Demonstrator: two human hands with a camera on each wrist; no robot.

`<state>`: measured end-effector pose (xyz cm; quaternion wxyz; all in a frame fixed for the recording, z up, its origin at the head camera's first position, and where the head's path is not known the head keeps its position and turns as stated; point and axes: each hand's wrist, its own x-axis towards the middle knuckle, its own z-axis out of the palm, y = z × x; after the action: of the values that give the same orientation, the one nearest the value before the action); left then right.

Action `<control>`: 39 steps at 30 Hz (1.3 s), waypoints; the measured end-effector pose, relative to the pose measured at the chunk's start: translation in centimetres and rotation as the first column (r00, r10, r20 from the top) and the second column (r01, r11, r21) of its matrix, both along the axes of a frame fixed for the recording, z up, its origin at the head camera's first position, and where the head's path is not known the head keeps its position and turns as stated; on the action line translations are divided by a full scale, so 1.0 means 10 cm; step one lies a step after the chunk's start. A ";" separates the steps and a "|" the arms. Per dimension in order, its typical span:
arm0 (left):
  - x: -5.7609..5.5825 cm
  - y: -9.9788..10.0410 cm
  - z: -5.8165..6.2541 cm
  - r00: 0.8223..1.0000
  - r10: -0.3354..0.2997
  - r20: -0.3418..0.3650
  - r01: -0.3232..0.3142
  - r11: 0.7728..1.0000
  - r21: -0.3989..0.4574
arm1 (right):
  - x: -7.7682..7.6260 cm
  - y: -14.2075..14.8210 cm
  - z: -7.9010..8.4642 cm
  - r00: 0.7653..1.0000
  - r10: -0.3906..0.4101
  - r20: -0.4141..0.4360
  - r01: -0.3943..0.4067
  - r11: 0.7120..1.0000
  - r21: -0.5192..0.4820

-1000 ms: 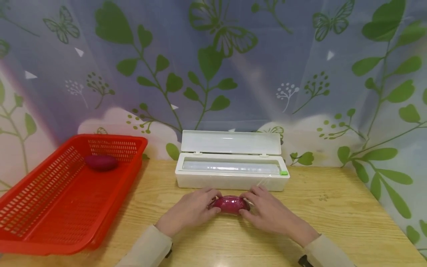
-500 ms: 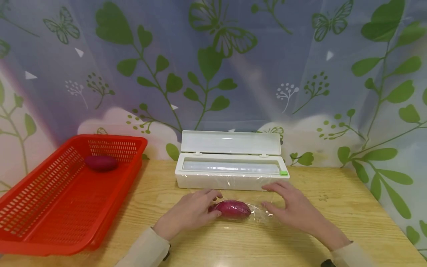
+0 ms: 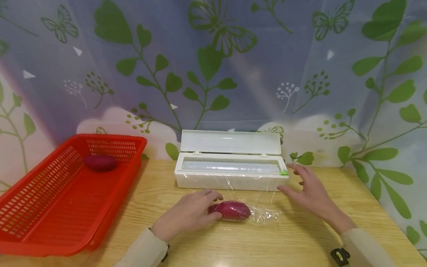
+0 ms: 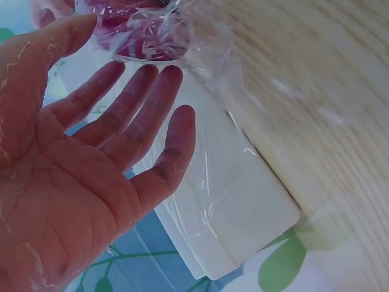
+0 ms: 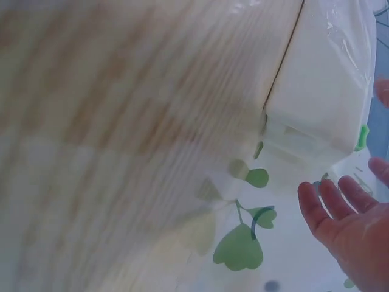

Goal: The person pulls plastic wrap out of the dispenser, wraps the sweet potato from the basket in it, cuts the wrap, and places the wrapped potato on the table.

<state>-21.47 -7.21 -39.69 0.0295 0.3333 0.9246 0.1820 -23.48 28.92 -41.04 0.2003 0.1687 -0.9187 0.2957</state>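
A purple sweet potato [image 3: 233, 210] lies on the table under clear cling film [image 3: 265, 214], which is bunched at its right end and stretches back to the white cling film dispenser [image 3: 230, 181]. My left hand [image 3: 188, 213] rests at the potato's left end, thumb in front and fingers behind. In the left wrist view its fingers [image 4: 149, 97] look relaxed and spread, tips right at the wrapped potato. My right hand [image 3: 310, 193] is at the dispenser's right end, fingers and thumb apart, close to the green slider [image 3: 283, 172]. Nothing shows in its grasp.
The dispenser's lid [image 3: 230, 142] stands raised, with a film roll [image 3: 230, 167] inside. At the left, a red plastic basket [image 3: 110, 207] holds another purple sweet potato [image 3: 100, 163]. A leaf-patterned cloth [image 3: 253, 81] hangs behind the wooden table [image 3: 233, 248].
My right hand has let go of the potato's right end and moved right and back to the dispenser's right end. The bunched film there is uncovered. My left hand has stayed at the potato.
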 end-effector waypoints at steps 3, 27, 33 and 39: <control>0.00 0.01 0.03 1.000 -0.006 -0.026 0.006 1.000 0.017 | -0.08 0.00 0.00 0.997 0.019 0.074 -0.019 1.000 -0.006; -0.40 0.63 0.41 0.981 -0.169 -0.097 0.181 0.975 0.131 | -0.31 0.09 -0.11 0.949 0.054 0.310 -0.021 0.994 -0.111; -0.60 0.93 0.41 0.968 -0.201 -0.153 0.218 0.970 0.106 | -0.32 0.09 -0.12 0.950 0.069 0.304 -0.027 0.990 -0.142; -0.79 1.18 0.36 0.965 -0.224 -0.140 0.235 0.969 0.071 | -0.33 0.11 -0.14 0.952 0.070 0.298 -0.028 0.989 -0.145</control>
<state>-29.33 4.57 -36.05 -0.0246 0.4503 0.8710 0.1951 -26.75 29.99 -42.40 0.0612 0.1298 -0.9112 0.3862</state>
